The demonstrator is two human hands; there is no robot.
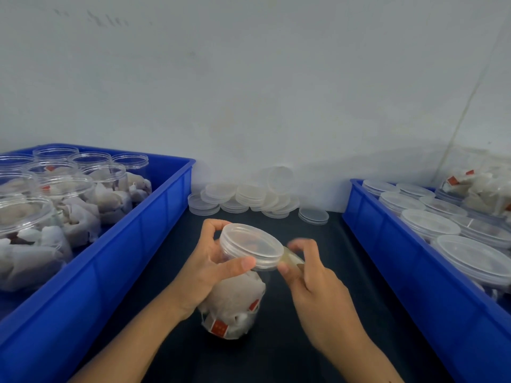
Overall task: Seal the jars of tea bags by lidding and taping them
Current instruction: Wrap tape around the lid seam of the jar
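A clear plastic jar [235, 302] full of white tea bags with red tags stands tilted on the dark table [318, 341] in the middle. A clear lid [250, 248] sits on its mouth. My left hand [206, 268] grips the jar just under the lid, thumb against the lid's rim. My right hand [309, 275] is at the lid's right edge and pinches a strip of yellowish clear tape [291, 259] that touches the rim. The fingers of that hand are blurred.
A blue crate [116, 258] on the left holds several open jars of tea bags [69, 205]. Another blue crate [414, 277] on the right holds several lidded jars [431, 228]. Loose clear lids [249, 197] lie stacked along the white wall behind.
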